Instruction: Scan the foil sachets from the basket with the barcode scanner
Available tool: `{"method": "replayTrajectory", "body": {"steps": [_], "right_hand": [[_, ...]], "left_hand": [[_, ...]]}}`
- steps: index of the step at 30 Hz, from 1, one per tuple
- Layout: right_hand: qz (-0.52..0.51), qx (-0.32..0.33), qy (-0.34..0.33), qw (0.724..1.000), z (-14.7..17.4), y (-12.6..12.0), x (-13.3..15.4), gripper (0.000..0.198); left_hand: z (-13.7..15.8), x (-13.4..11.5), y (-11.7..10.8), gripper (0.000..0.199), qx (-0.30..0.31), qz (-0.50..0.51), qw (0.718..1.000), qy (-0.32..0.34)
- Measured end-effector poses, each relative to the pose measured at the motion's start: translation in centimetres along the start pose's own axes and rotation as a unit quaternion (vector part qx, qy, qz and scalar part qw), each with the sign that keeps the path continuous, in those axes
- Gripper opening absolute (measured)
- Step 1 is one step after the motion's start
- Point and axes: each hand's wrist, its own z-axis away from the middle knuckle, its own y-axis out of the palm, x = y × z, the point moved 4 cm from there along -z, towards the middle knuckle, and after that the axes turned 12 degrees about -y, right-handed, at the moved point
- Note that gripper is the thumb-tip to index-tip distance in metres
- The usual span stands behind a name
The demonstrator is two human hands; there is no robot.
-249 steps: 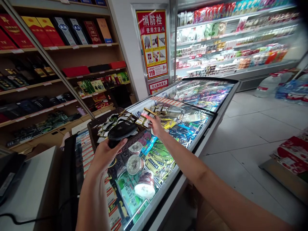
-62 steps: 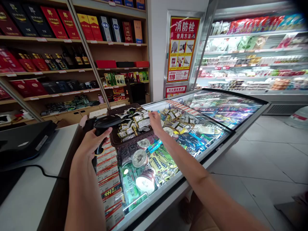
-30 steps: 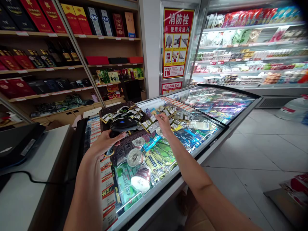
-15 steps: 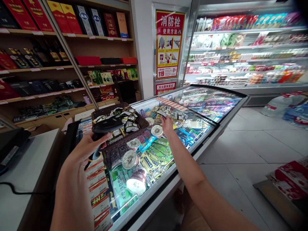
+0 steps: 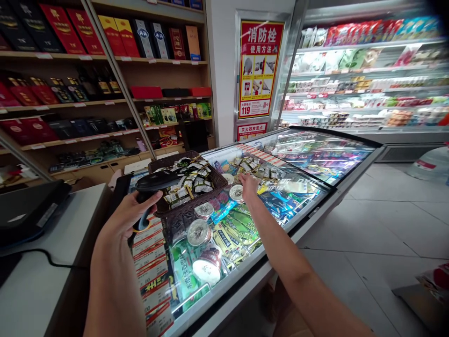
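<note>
- Glass-topped, silver-framed freezer (image 5: pixel 224 286) lies below.
- Left hand (image 5: pixel 131 213) wraps a black plastic handheld scanner (image 5: pixel 157 180).
- Right hand (image 5: pixel 249 187) extends forward, fingertips bunched; any grasp unclear.

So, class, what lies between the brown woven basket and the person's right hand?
In the head view, two round-lidded cups show between the brown woven basket and the right hand, seen through the freezer's glass top.

On the freezer's glass top (image 5: pixel 315 147) — a brown basket (image 5: pixel 191 204), loose packets (image 5: pixel 269 173) nearby.
</note>
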Motion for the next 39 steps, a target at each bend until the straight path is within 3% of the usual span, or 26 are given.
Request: {"method": "replayTrajectory", "body": {"steps": [2,4,7,10,13,16,18,20,22,25,29,31,35,39], "right_hand": [[-0.013,-0.044,0.007,0.999,0.3,-0.1,0.4,0.038],[-0.007,-0.026,0.013,1.0,1.1,0.4,0.7,0.045],[0.045,0.082,-0.024,0.995,3.0,2.0,1.1,0.038],[0.146,0.228,-0.093,0.958,5.5,4.8,1.5,0.021],[0.278,0.382,-0.15,0.868,8.6,8.3,1.8,0.009],[0.438,0.5,-0.161,0.729,11.6,11.4,1.9,0.009],[0.532,0.533,-0.142,0.642,13.1,12.7,1.8,0.02],[0.588,0.538,-0.117,0.593,14.1,13.5,1.7,0.028],[0.615,0.528,-0.091,0.578,14.7,13.8,1.6,0.034],[0.62,0.522,-0.059,0.583,15.0,13.8,1.0,0.047],[0.579,0.526,-0.054,0.621,14.8,13.4,0.2,0.025],[0.542,0.512,-0.066,0.663,14.4,13.1,-0.1,0.025],[0.411,0.453,-0.087,0.786,12.9,12.2,-0.2,0.024],[0.25,0.379,-0.062,0.889,10.6,10.2,0.7,0.029]], "left_hand": [[0.3,-0.1,0.0,0.067,-0.001,0.001,1.0,0.007],[0.6,-0.2,0.0,0.066,-0.004,-0.003,1.0,0.009],[0.8,-0.1,-0.3,0.062,-0.017,0.0,1.0,0.012],[0.5,0.2,-0.7,0.061,-0.028,0.01,0.999,0.02],[0.4,0.4,-1.2,0.061,-0.041,0.016,0.999,0.022],[0.6,0.4,-1.4,0.059,-0.044,0.01,0.999,0.02],[0.8,0.4,-1.4,0.058,-0.038,0.002,0.999,0.019],[1.1,0.3,-1.4,0.058,-0.033,0.004,0.999,0.023],[1.2,0.3,-1.4,0.059,-0.033,0.014,0.999,0.035],[1.1,0.5,-1.4,0.058,-0.03,0.021,0.998,0.043],[1.1,0.6,-1.3,0.058,-0.024,0.02,0.999,0.036],[1.2,0.6,-1.3,0.057,-0.026,0.018,0.999,0.033],[1.3,0.4,-1.2,0.057,-0.022,0.011,0.999,0.037],[1.0,0.5,-1.1,0.058,-0.018,0.018,0.999,0.039]]}}
